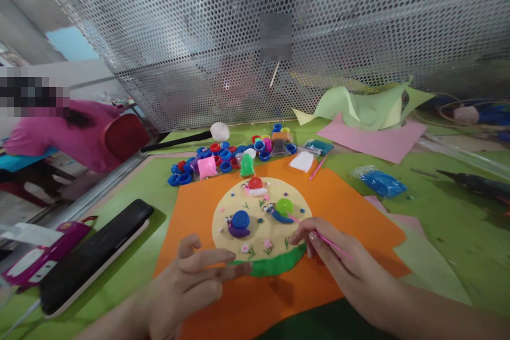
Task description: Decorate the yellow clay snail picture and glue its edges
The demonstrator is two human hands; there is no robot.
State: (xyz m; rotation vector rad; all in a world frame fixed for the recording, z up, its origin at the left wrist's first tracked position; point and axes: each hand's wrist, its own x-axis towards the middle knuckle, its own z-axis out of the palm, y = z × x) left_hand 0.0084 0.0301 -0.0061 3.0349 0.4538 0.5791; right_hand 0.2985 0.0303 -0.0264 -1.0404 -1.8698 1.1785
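Note:
A round cream board (255, 247) with a green clay edge lies on an orange sheet (191, 212). On it are a blue-shelled snail (239, 221), a green-shelled snail (283, 207), a red-shelled snail (255, 185) and small clay flowers. My right hand (338, 249) pinches a thin pink modelling tool (333, 245), its tip close to the green-shelled snail; whether it touches, I cannot tell. My left hand (195, 276) holds nothing, fingers apart, with fingertips at the board's lower left edge.
Bottle caps (225, 154) and bagged clay, including a pink bag (207, 168), lie behind the board. A bag of blue clay (378, 181) and a glue gun (474, 185) are at right. A black power bank (98, 255) lies left. A perforated metal panel (207, 37) stands behind; a person sits far left.

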